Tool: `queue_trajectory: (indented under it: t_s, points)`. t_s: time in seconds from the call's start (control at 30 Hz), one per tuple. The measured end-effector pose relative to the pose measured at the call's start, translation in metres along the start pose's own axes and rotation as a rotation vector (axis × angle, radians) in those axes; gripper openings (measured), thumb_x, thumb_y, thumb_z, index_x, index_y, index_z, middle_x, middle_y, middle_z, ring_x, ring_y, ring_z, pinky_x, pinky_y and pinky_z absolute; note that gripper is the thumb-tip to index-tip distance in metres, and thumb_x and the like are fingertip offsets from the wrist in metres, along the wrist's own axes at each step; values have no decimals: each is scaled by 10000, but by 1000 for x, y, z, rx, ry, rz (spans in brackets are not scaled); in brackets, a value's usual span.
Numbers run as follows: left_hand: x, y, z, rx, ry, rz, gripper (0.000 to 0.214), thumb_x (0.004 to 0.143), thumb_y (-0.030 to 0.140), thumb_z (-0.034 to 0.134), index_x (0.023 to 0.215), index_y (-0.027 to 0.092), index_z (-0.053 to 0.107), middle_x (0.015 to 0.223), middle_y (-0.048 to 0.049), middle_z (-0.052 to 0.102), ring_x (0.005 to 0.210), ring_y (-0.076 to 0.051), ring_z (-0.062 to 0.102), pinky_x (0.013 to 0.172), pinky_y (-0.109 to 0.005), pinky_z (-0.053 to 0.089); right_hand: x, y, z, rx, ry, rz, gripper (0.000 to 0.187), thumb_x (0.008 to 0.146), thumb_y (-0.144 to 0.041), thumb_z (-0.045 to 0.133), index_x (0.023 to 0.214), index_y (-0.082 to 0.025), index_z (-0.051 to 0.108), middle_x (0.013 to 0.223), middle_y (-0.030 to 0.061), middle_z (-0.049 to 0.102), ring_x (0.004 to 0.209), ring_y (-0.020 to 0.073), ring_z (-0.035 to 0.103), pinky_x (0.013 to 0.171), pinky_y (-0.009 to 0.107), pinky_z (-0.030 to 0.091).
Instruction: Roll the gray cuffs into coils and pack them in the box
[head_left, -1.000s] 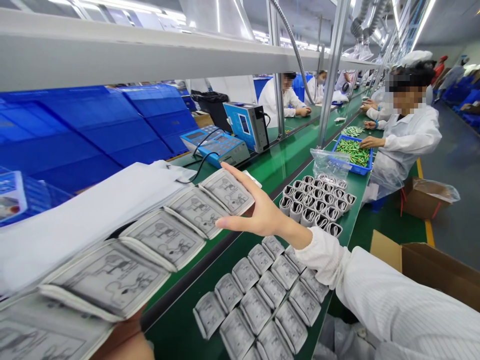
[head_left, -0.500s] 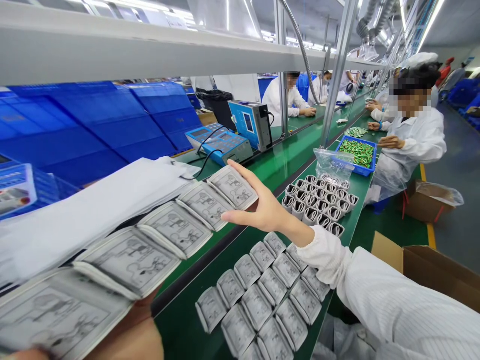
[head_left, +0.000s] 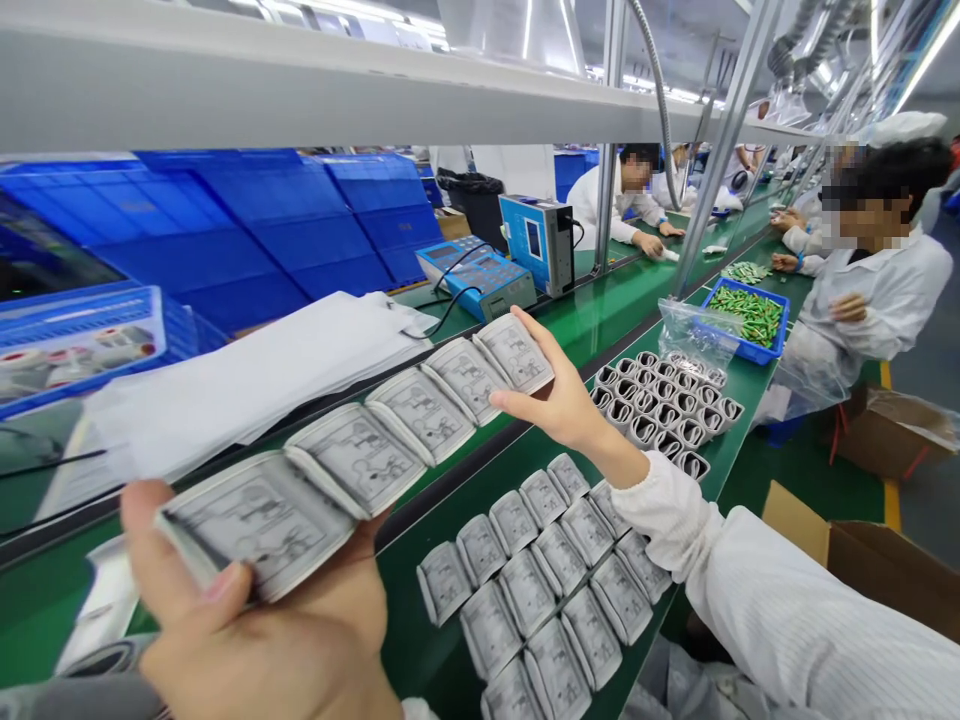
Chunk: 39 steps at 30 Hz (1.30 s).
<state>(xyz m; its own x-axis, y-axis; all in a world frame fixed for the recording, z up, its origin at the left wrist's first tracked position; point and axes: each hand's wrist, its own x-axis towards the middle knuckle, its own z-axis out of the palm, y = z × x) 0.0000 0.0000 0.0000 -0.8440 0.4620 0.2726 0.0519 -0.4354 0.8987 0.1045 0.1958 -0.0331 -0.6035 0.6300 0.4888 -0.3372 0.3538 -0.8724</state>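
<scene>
A row of several folded grey fabric cuffs [head_left: 360, 460], printed with line drawings, is held slantwise above the green bench. My left hand [head_left: 277, 630] grips the near end, its thumb on the printed face and its palm underneath. At the far end, my right hand [head_left: 559, 395] closes on the last cuffs with thumb and fingers. The cuffs overlap edge to edge between both hands. Below them, more folded cuffs [head_left: 555, 570] lie printed side up in rows on the bench. Farther back, rolled grey cuffs [head_left: 660, 400] stand on edge in a close group.
A blue tray [head_left: 776, 350] of green parts and a clear plastic bag [head_left: 694, 330] stand beyond. White sheets [head_left: 225, 370] and blue instruments [head_left: 480, 280] are at left. A metal post [head_left: 724, 150] rises from the bench. Co-workers sit farther along; a cardboard box [head_left: 862, 560] is at right.
The view has swung left. The near end of the cuff row has shifted right and away from the camera, bringing my left hand fully into view. Both hands keep their grip.
</scene>
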Motion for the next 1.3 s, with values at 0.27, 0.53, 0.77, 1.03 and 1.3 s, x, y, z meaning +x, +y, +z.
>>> queue_trajectory:
  t_s: [0.27,0.53,0.77,1.03,1.3]
  points:
    - [0,-9,-7,-121,104,7,650,781,348,668,1387,561,767,1668,189,646,1661,-439,482,1113,-730,683,3,3,-1,17,36,16,1184,788,-699,953,1759,-289,414,1831,116,481,1671,343,508,1441,549,379]
    - [4,-38,-31,-169,42,74,752,943,492,764,1673,463,582,1840,10,484,1664,-415,513,1106,-530,714,5,18,-5,-52,62,-32,1098,850,-656,933,1759,-318,418,1784,114,542,1628,349,572,1424,574,416]
    - [8,-49,-38,-139,-37,94,831,1013,574,697,1786,467,411,1838,-26,492,1652,-410,547,1171,-522,672,4,25,-10,-98,50,-62,1026,918,-598,880,1787,-379,380,1779,118,538,1608,370,593,1334,641,526]
    - [10,-49,-41,-146,-74,82,800,1016,597,700,1764,466,447,1874,-19,437,1687,-426,500,1235,-558,625,9,30,-11,-90,86,-71,1035,879,-597,912,1765,-383,421,1767,118,551,1605,374,594,1349,636,506]
    - [2,-20,-19,-222,96,34,634,839,396,710,1455,540,743,1630,138,694,1702,-399,466,1357,-708,486,9,19,0,-41,37,44,1205,809,-766,903,1779,-280,377,1774,151,544,1594,354,596,1361,555,508]
